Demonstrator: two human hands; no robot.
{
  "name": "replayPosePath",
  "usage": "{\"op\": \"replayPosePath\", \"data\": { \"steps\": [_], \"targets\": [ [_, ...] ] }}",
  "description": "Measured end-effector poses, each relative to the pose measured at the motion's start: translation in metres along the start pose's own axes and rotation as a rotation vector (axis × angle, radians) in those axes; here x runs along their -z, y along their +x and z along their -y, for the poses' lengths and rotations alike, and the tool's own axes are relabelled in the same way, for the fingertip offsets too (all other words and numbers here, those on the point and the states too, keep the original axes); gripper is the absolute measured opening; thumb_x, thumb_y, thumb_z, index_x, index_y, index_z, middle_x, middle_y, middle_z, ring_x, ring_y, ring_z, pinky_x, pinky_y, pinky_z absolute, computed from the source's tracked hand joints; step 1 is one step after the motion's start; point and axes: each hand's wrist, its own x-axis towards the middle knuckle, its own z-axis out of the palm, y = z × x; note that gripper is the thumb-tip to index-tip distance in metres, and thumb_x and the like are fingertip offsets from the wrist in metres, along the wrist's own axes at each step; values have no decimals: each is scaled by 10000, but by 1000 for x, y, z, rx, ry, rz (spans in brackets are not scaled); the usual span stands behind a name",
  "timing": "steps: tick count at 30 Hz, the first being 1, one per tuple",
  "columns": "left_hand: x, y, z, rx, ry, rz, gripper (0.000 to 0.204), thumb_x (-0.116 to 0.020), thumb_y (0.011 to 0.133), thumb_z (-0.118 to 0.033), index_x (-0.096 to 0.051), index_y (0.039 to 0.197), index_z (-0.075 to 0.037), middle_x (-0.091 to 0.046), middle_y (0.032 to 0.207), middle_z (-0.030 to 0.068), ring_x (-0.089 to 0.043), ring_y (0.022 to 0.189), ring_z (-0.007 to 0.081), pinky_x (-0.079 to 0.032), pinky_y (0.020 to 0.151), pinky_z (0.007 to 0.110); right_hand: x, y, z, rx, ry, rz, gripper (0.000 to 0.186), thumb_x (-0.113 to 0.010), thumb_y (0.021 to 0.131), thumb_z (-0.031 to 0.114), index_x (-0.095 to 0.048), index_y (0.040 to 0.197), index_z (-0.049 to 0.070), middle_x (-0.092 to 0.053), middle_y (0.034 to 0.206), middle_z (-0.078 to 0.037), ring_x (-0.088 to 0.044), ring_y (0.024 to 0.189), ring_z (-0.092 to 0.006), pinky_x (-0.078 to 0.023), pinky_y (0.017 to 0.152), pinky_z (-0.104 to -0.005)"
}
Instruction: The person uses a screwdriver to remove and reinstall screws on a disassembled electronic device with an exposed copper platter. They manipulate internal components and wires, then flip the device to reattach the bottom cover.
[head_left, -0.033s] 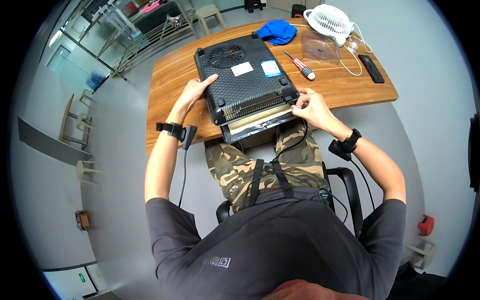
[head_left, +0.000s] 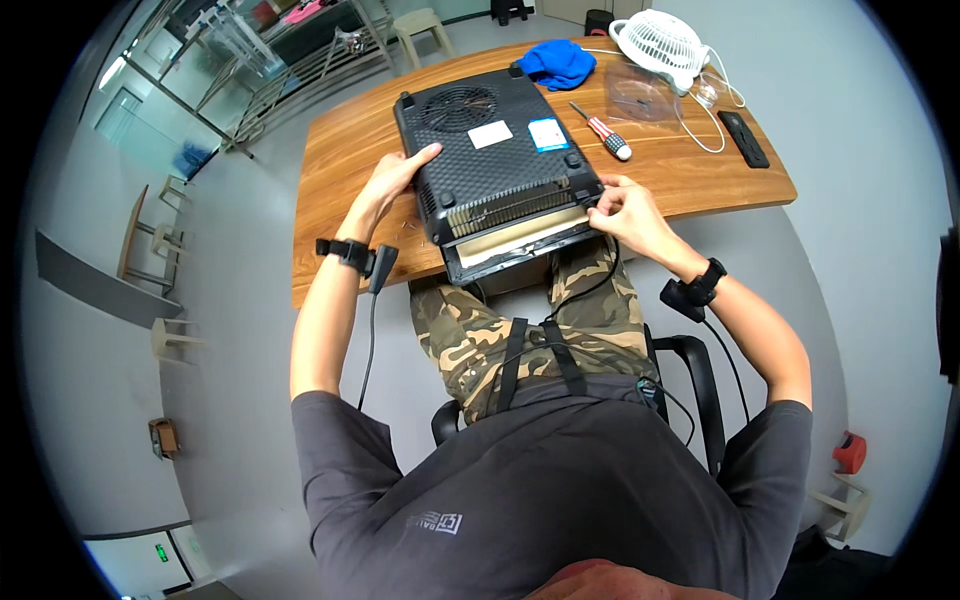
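Note:
A black induction cooker lies upside down at the table's near edge. Its underside shows a round fan grille, small feet, two labels and a slotted vent. At the near end the bottom cover sits out of line with the dark-framed panel beneath, baring a pale strip. My left hand grips the cooker's left side, thumb on top, its other fingers partly hidden. My right hand is closed at the near right corner, fingers pinching the edge there; the exact part is hidden.
Right of the cooker lies a screwdriver with a patterned handle. Beyond are a blue cloth, a clear plastic tray, a white fan with its cable, and a black flat strip. Small screws lie near my left wrist.
The cooker has shifted slightly to the right, and both hands have moved with it. Their hold looks the same.

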Motion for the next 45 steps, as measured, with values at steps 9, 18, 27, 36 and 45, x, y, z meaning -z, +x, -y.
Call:
{"op": "replayPosePath", "data": {
  "steps": [9,18,27,36,45],
  "targets": [
    [-4,31,-67,-102,100,14,841,-699,842,-704,-709,1168,71,-746,1064,168,-719,1031,256,-508,1018,369,43,15,7,46,-42,-111,293,-775,827,201,-663,724,-49,-694,1023,-228,-591,1275,-311,-482,930,-368],
    [-11,32,-53,-79,214,92,953,-672,789,-802,-710,1133,86,-740,1033,184,-725,985,258,-540,970,404,46,13,-7,71,-123,-121,296,-771,818,186,-633,686,-41,-687,1117,-226,-635,1170,-254,-505,894,-328],
    [-2,12,33,55,103,22,761,-749,768,-743,-690,819,14,-591,682,34,-524,593,123,-433,550,267,-1,1,-19,14,-39,9,201,-779,826,93,-671,702,-22,-557,1339,-220,-634,1152,-250,-561,903,-357],
    [-13,-8,46,81,101,-24,647,-766,806,-681,-644,774,-46,-599,650,27,-556,559,122,-441,518,263,-13,-7,-26,136,-177,12,207,-793,787,109,-659,682,-9,-603,1279,-219,-652,1060,-273,-534,859,-339],
    [-27,4,43,90,195,20,710,-760,820,-670,-680,877,32,-667,783,81,-617,700,147,-496,631,284,-6,-14,-33,42,-148,61,234,-806,770,162,-669,674,-2,-579,1300,-248,-563,1199,-361,-462,1001,-421]
  ]
}}
